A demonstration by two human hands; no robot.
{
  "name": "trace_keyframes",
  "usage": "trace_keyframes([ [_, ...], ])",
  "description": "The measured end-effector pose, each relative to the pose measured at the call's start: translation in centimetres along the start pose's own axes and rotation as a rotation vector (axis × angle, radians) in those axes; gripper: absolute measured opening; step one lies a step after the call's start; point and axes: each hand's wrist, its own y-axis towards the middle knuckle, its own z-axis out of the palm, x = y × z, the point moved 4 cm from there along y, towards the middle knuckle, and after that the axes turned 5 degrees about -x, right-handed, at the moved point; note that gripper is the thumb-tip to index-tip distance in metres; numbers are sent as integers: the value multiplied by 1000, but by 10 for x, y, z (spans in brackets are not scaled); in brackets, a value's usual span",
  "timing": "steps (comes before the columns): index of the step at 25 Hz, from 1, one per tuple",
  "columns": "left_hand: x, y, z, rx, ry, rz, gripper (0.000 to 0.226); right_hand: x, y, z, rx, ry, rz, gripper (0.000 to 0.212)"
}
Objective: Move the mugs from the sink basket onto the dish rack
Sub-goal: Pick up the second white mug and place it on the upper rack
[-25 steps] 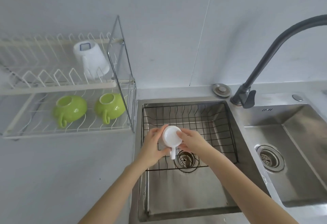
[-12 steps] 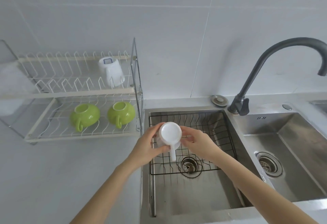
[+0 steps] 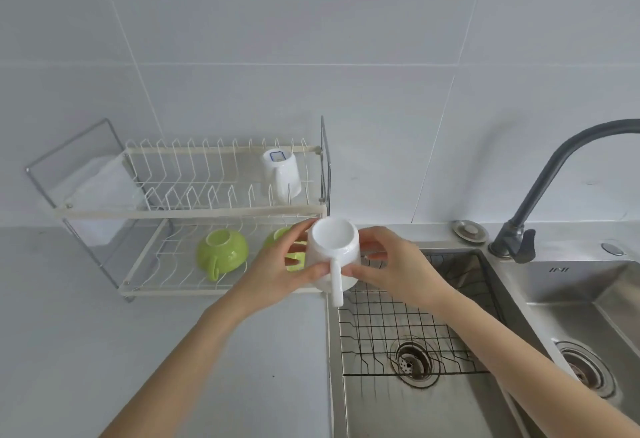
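I hold a white mug upside down, its handle pointing toward me, between my left hand and my right hand. It hangs above the sink's left rim, just in front of the right end of the two-tier dish rack. Below it the black wire sink basket holds no mugs that I can see. On the rack's lower tier sit two green mugs upside down, one in full view and one partly hidden by my left hand. Another white mug stands upside down on the upper tier.
A dark curved faucet rises behind the divider between the two steel sink bowls; the right bowl has its own drain. A round sink plug lies on the back ledge. A white holder hangs at the rack's left end. Grey counter lies at left.
Both hands have lifted the white mug up out of the basket and carried it left toward the rack. My view has tilted up, so the rack sits nearer the centre.
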Motion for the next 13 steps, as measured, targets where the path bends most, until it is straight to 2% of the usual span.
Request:
trace_keyframes([
  [4,-6,2,-43,-44,9,16,56,36,18,14,-17,-4,-59,49],
  [9,-10,10,-100,-89,-20,22,55,82,42,28,-25,50,-120,37],
  [13,-17,25,-144,-109,16,61,63,120,72,36,-27,-23,-179,46],
])
